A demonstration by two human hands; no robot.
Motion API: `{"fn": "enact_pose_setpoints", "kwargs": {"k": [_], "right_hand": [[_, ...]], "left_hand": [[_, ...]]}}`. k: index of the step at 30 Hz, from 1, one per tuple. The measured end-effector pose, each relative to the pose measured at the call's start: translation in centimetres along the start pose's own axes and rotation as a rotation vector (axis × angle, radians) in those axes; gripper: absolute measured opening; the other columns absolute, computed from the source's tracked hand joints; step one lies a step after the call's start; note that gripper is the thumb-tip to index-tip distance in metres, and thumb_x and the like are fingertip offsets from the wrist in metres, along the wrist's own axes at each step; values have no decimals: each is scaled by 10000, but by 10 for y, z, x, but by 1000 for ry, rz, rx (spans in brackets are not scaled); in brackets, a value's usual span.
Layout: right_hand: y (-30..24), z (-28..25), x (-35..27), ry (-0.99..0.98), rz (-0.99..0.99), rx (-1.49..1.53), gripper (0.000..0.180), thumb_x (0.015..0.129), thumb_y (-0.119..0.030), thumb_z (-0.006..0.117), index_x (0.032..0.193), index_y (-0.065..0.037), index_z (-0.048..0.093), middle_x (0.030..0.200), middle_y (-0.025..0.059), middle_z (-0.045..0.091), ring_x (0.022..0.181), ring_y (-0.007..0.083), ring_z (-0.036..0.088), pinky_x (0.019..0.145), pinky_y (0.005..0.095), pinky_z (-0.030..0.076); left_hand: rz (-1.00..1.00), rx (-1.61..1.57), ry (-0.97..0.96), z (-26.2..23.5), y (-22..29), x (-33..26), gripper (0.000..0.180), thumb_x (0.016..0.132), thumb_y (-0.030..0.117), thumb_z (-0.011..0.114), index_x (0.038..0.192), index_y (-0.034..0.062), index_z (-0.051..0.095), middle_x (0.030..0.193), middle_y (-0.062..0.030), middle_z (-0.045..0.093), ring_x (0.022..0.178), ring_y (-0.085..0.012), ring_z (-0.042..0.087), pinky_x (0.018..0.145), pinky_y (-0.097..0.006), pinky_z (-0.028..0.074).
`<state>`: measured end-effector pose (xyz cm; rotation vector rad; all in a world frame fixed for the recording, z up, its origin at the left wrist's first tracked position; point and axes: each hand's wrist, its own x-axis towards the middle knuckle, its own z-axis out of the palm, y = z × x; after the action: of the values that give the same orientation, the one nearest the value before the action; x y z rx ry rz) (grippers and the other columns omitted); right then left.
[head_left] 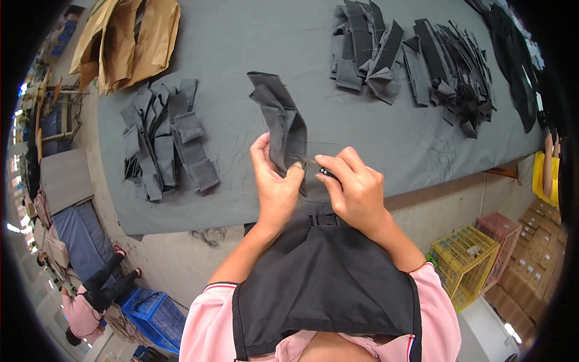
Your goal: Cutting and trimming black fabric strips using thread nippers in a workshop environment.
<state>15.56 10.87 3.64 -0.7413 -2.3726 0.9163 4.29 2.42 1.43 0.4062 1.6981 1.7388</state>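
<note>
My left hand [276, 188] pinches a folded dark grey fabric strip [282, 120] above the table, thumb on top near its lower end. The far end of the strip stretches away from me. Closed around small black-handled thread snips [327, 173], my right hand [357, 188] is just right of the strip. Their metal tip points left and reaches the strip's edge by my left thumb. The tip is partly blurred, so I cannot tell whether it touches a thread.
A grey cloth covers the table [241, 208]. Similar strips are piled at left [160, 142], with more bundles [368, 51] at the far right. Brown paper bags [136, 42] stand at the far left. Crates [464, 259] and cartons [531, 253] are at right; other people are nearby.
</note>
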Motion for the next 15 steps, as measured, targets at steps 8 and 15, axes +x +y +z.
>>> {"fn": "enact_pose_setpoints", "kwargs": {"k": [8, 15], "right_hand": [[-15, 6, 17, -36, 353, 880, 236, 821, -26, 630, 1019, 2, 505, 920, 40, 579, 817, 77, 552, 753, 238, 467], [-10, 13, 2, -35, 524, 944, 264, 799, 14, 635, 1031, 1, 510, 915, 39, 545, 850, 88, 553, 751, 229, 470]], "left_hand": [[-342, -561, -328, -25, 1, 17, 386, 917, 286, 550, 1188, 27, 455, 1063, -78, 549, 921, -142, 553, 833, -306, 472], [-217, -508, -216, -20, 9, 20, 485, 913, 381, 506, 1118, -58, 504, 1094, -159, 582, 973, -235, 598, 856, -366, 512]]}}
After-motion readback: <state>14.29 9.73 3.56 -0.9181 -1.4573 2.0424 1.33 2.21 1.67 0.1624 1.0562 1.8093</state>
